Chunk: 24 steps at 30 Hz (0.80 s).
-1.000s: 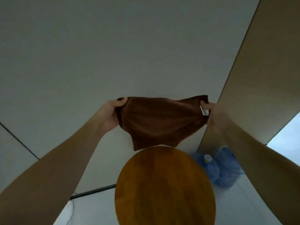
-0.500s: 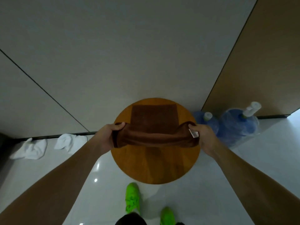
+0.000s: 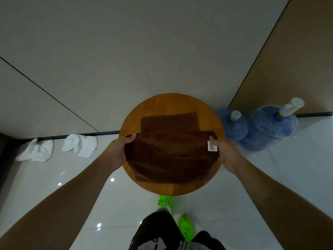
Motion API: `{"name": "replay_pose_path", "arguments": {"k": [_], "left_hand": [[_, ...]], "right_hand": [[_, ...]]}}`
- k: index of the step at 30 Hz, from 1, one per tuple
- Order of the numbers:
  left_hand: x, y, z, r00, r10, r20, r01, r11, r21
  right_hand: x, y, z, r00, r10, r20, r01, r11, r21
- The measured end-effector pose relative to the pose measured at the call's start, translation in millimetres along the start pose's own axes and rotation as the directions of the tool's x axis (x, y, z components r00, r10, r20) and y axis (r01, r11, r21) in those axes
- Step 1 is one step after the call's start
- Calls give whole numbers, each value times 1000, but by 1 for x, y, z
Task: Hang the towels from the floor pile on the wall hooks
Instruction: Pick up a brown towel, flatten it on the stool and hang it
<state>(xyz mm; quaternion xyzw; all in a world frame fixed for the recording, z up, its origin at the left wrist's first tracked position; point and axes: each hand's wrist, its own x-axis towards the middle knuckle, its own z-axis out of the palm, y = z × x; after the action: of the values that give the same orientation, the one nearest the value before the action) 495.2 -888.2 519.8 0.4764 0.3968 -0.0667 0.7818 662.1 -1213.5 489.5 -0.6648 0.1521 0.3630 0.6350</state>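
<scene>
A brown towel [image 3: 171, 156] lies spread over a round wooden table [image 3: 180, 103], with a folded brown towel [image 3: 169, 121] under its far edge. My left hand [image 3: 118, 152] grips the spread towel's left corner. On the other side, my right hand [image 3: 225, 152] pinches the right corner, beside a white label [image 3: 212, 147]. Two white towels [image 3: 79, 145] [image 3: 37, 150] lie crumpled on the floor by the wall at the left. No wall hooks are in view.
Two blue water jugs [image 3: 232, 125] [image 3: 270, 127] stand on the floor right of the table, against the wall and a brown panel [image 3: 297, 60]. My green shoes [image 3: 185, 227] stand on the glossy white floor [image 3: 288, 168] just below the table.
The view has tilted down from the wall to the table and floor. Both hands have lowered the brown towel from mid-air onto the table and drawn it toward me.
</scene>
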Motion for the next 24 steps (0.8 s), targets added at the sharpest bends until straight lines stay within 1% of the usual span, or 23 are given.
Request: {"name": "replay_pose_path", "arguments": {"k": [4, 10, 13, 15, 17, 20, 22, 24], "left_hand": [[33, 12, 0, 999, -21, -47, 19, 999, -37], [102, 42, -9, 981, -88, -174, 79, 995, -63], [136, 56, -13, 971, -99, -218, 96, 995, -24], [157, 66, -13, 971, -100, -218, 101, 995, -6], [178, 75, -12, 970, -92, -225, 99, 995, 19], [202, 75, -12, 972, -72, -222, 92, 992, 81], [209, 64, -12, 971, -88, -224, 124, 980, 154], [210, 44, -15, 958, -134, -255, 194, 955, 226]], "right_hand": [[32, -17, 14, 998, 27, -61, -31, 997, -68], [93, -46, 40, 987, 79, -143, -106, 976, -191], [128, -56, 53, 979, 85, -187, -128, 964, -234], [150, -63, 60, 975, 78, -207, -135, 952, -275], [169, -71, 67, 980, 60, -191, -117, 946, -302], [181, -79, 75, 972, 74, -224, -141, 944, -298], [184, -68, 71, 963, 108, -246, -183, 934, -307], [184, -47, 63, 940, 174, -294, -269, 908, -322]]}}
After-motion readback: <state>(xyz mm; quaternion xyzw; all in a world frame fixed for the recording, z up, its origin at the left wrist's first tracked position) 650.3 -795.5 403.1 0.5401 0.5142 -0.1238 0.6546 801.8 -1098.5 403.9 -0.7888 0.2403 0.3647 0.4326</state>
